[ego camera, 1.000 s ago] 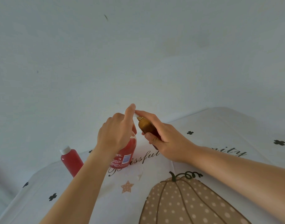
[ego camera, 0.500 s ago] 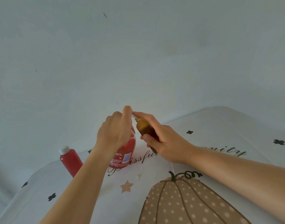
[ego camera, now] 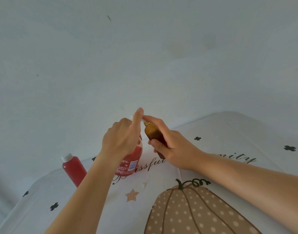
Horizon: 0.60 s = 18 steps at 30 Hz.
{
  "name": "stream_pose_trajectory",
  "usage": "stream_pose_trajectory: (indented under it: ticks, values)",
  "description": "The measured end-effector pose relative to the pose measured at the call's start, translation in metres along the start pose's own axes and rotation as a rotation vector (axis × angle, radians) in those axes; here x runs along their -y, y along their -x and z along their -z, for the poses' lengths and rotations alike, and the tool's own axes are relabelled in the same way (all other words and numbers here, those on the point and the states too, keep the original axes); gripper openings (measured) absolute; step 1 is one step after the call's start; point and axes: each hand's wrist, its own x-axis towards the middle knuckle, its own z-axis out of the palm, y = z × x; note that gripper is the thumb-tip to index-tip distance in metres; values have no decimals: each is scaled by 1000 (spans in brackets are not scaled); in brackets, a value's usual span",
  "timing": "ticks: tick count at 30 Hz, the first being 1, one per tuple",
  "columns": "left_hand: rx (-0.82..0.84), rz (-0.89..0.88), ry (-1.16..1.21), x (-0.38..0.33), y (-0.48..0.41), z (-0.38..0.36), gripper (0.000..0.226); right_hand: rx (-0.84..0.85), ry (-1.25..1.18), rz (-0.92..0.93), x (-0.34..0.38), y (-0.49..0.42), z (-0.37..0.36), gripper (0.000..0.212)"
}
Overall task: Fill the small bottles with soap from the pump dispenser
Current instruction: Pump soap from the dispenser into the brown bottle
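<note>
The pump dispenser [ego camera: 133, 160], a clear bottle of red soap with a label, stands on the table. My left hand [ego camera: 121, 137] grips its top, with the index finger laid over the white pump head [ego camera: 142, 119]. My right hand [ego camera: 175, 149] holds a small amber bottle [ego camera: 152, 132], tilted, with its open mouth right under the nozzle. Most of the pump is hidden by my left hand.
A small bottle of red soap with a white cap [ego camera: 74, 169] stands at the left, partly behind my left forearm. The table carries a white cloth [ego camera: 229, 137] printed with a pumpkin, a star and lettering. A plain wall rises just behind the table's far edge.
My left index finger dipped on the pump head and has come back up a little. The amber bottle has stayed at the nozzle.
</note>
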Motion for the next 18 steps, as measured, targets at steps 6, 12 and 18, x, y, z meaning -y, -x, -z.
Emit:
stream_pose_trajectory:
  ticks: [6, 12, 18]
  values:
    - [-6, 91, -3, -5, 2, 5, 6, 52, 21, -31, 2, 2, -2, 67]
    - [19, 37, 31, 0, 1, 1, 36, 2, 7, -8, 2, 0, -1, 68]
    - [15, 52, 6, -2, 2, 1, 23, 3, 16, -23, 3, 1, 0, 69]
